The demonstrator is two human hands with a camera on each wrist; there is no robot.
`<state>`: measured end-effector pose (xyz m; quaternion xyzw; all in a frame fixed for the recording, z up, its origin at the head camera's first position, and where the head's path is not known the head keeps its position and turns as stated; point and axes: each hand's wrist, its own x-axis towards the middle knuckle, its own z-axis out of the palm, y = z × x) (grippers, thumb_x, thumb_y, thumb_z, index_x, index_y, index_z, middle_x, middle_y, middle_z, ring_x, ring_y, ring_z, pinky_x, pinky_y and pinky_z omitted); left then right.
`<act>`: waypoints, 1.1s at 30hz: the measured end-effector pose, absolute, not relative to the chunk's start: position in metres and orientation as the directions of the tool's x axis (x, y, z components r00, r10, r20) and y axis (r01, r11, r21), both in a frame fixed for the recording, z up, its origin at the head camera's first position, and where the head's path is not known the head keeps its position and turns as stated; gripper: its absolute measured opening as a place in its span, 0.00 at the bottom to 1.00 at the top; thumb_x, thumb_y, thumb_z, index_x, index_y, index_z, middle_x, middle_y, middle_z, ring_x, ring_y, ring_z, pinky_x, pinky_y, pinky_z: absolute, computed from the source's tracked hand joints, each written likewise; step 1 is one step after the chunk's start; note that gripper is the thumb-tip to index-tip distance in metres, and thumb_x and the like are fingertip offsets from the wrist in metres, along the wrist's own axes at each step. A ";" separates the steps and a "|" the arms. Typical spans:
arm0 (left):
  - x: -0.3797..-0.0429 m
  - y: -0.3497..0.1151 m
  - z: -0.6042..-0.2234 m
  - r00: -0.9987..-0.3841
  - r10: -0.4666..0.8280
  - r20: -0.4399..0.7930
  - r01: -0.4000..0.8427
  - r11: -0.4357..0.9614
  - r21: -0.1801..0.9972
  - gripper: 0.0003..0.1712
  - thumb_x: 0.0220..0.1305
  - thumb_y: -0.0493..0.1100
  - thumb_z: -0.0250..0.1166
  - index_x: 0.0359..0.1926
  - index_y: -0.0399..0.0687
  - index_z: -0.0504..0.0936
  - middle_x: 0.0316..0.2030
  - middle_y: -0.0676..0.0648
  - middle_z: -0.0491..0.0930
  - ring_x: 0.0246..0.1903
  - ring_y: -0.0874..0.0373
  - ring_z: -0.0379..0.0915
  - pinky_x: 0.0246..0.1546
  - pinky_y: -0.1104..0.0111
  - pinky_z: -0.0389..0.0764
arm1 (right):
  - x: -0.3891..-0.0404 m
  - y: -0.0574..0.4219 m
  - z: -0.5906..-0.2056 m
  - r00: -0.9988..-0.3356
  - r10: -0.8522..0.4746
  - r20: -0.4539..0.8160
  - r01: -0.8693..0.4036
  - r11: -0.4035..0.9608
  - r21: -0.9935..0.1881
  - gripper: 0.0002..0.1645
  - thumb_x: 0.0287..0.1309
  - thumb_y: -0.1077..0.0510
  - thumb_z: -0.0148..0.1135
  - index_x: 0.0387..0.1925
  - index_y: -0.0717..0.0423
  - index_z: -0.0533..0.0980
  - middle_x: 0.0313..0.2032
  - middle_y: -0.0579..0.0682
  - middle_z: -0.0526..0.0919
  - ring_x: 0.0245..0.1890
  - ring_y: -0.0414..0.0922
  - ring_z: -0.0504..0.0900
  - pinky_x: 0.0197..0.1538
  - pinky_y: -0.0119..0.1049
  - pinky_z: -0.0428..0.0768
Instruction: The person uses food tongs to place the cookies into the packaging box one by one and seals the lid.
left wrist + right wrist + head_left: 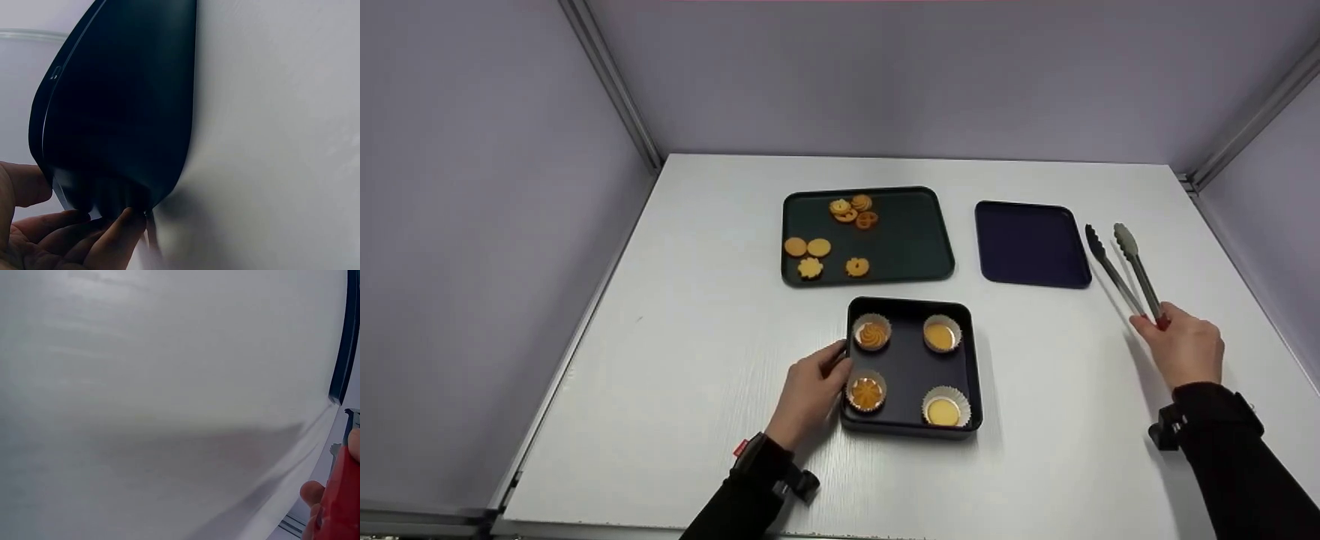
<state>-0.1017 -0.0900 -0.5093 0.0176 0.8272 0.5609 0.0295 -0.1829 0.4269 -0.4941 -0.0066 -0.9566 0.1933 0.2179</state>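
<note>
A deep square black baking pan (911,360) sits on the white table. My left hand (811,390) holds its left side, fingers against the outer wall (118,124) and thumb at the rim. Inside it, paper cups stand near the corners: a swirled cookie (873,334) and an orange-brown patterned one (866,393) on the left, pale round cookies (940,337) on the right. Over on the right, my right hand (1185,346) grips tongs (1145,281) by their red handle (340,500). The tongs' arms are spread, tips pointing away from me, with nothing between them.
Behind the pan lies a dark green tray (907,240) with several cookies of different shapes on its left half. A smaller dark blue tray (1033,244) is right of it, close to the tong tips. Grey panels (885,82) enclose the table (697,315) at the back and sides.
</note>
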 end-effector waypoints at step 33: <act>-0.101 -0.091 -0.509 -0.997 0.071 -0.022 0.008 0.393 0.919 0.25 0.75 0.43 0.61 0.68 0.39 0.76 0.60 0.39 0.81 0.62 0.46 0.77 0.65 0.54 0.76 | -0.184 0.434 -0.508 -0.948 0.113 0.296 -0.006 0.927 -0.375 0.19 0.63 0.57 0.71 0.26 0.65 0.73 0.16 0.58 0.76 0.18 0.56 0.73 0.21 0.40 0.65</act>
